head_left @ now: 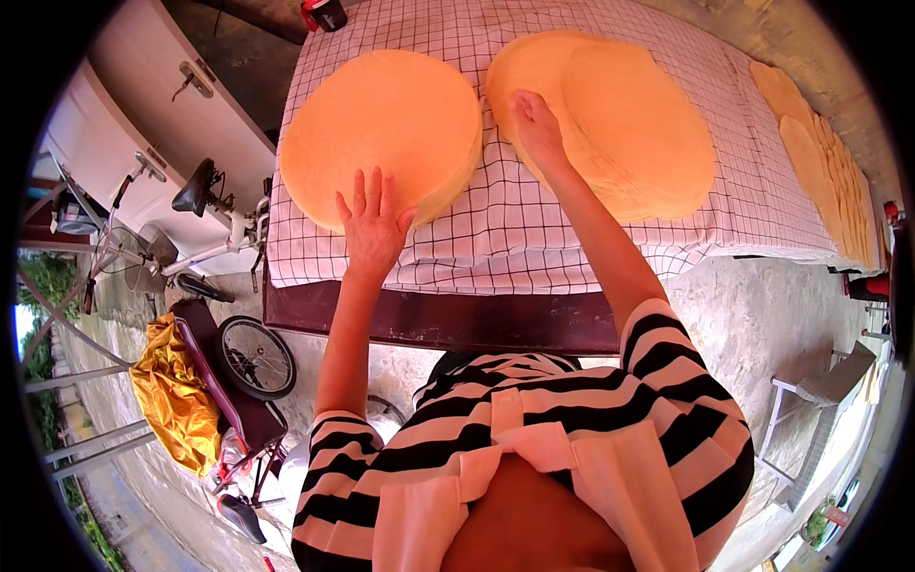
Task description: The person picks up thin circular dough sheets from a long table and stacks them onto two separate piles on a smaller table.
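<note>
Two thick piles of thin, round, yellow pancake-like sheets lie side by side on a checked cloth (pixel 534 243). On the near edge of the left pile (pixel 381 124), my left hand (pixel 372 234) rests palm down, its fingers spread. My right hand (pixel 536 122) is at the left edge of the right pile (pixel 634 124), with its fingers curled and close together. Whether a sheet is pinched between them is hidden. The right pile's upper sheets overlap unevenly, and the left pile is neatly rounded.
More yellow sheets (pixel 810 153) lie overlapped along the table's right end. A dark red and black cup (pixel 326 14) stands at the far left corner. Left of the table are a bicycle (pixel 205 234), a white door and a cart with a yellow cover (pixel 176 400). A bench (pixel 824 410) stands right.
</note>
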`<control>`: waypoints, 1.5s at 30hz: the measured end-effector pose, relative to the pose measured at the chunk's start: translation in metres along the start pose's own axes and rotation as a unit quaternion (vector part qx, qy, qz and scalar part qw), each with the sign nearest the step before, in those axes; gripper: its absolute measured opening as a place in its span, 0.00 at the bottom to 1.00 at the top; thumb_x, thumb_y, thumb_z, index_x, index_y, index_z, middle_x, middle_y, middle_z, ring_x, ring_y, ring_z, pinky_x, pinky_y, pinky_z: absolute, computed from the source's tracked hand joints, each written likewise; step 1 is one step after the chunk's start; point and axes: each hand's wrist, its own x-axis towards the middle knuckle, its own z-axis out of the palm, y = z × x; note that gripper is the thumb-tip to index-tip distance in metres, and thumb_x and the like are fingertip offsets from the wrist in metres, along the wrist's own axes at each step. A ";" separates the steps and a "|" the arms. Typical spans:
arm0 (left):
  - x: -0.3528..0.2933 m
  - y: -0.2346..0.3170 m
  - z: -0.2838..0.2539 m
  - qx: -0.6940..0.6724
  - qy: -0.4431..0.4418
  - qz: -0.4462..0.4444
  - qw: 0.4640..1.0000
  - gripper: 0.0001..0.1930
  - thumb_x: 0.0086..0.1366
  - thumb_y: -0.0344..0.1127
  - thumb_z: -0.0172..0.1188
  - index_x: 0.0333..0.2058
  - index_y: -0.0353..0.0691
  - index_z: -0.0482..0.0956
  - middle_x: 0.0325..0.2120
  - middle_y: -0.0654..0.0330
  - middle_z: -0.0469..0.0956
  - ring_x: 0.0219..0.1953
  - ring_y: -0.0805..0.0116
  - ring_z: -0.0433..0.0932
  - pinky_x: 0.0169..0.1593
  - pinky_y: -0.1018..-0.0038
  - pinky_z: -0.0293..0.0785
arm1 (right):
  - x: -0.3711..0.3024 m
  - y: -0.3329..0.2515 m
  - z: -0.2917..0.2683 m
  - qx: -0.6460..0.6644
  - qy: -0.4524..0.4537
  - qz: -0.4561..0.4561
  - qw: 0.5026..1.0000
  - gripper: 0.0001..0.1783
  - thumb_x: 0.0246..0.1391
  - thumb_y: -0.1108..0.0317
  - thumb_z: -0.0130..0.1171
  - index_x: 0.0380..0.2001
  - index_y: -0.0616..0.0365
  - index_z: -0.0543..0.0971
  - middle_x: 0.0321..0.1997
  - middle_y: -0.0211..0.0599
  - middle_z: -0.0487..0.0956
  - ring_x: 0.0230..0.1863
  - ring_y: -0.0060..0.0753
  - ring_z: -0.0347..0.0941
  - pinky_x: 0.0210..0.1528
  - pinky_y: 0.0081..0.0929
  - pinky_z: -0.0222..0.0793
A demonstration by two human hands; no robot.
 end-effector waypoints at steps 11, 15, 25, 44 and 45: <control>0.020 0.082 0.025 0.040 -0.032 0.027 0.998 0.31 0.56 0.46 0.57 0.54 0.35 0.61 0.57 0.48 0.58 0.60 0.47 0.55 0.54 0.41 0.52 | -0.107 0.062 -0.255 0.430 0.206 0.249 0.843 0.13 0.57 0.71 0.45 0.40 0.72 0.67 0.40 0.49 0.73 0.42 0.40 0.72 0.46 0.33 0.71; 0.077 0.185 0.036 -0.081 -0.009 0.140 0.987 0.23 0.57 0.40 0.57 0.49 0.35 0.67 0.56 0.50 0.60 0.59 0.50 0.57 0.56 0.45 0.53 | -0.101 0.090 -0.281 0.492 0.271 0.266 0.784 0.15 0.56 0.72 0.45 0.41 0.76 0.64 0.40 0.52 0.71 0.40 0.43 0.71 0.45 0.34 0.71; 0.167 0.351 0.083 -0.207 -0.016 0.275 0.939 0.13 0.55 0.32 0.57 0.39 0.35 0.73 0.47 0.54 0.70 0.55 0.57 0.64 0.55 0.59 0.58 | -0.091 0.104 -0.297 0.523 0.275 0.343 0.730 0.11 0.52 0.74 0.50 0.37 0.73 0.69 0.34 0.45 0.73 0.36 0.37 0.73 0.40 0.29 0.72; 0.283 0.375 0.008 -0.069 0.149 0.337 0.927 0.10 0.49 0.22 0.52 0.33 0.38 0.72 0.34 0.57 0.77 0.39 0.63 0.76 0.38 0.70 0.70 | -0.085 0.124 -0.333 0.514 0.252 0.280 0.770 0.13 0.52 0.75 0.49 0.40 0.71 0.66 0.40 0.46 0.73 0.38 0.37 0.73 0.43 0.28 0.72; 0.269 0.373 0.025 -0.060 0.121 0.355 0.925 0.11 0.49 0.22 0.52 0.34 0.37 0.72 0.37 0.57 0.76 0.43 0.64 0.75 0.41 0.70 0.69 | -0.083 0.123 -0.332 0.516 0.245 0.288 0.769 0.12 0.52 0.75 0.49 0.39 0.71 0.67 0.39 0.45 0.74 0.37 0.36 0.73 0.41 0.27 0.72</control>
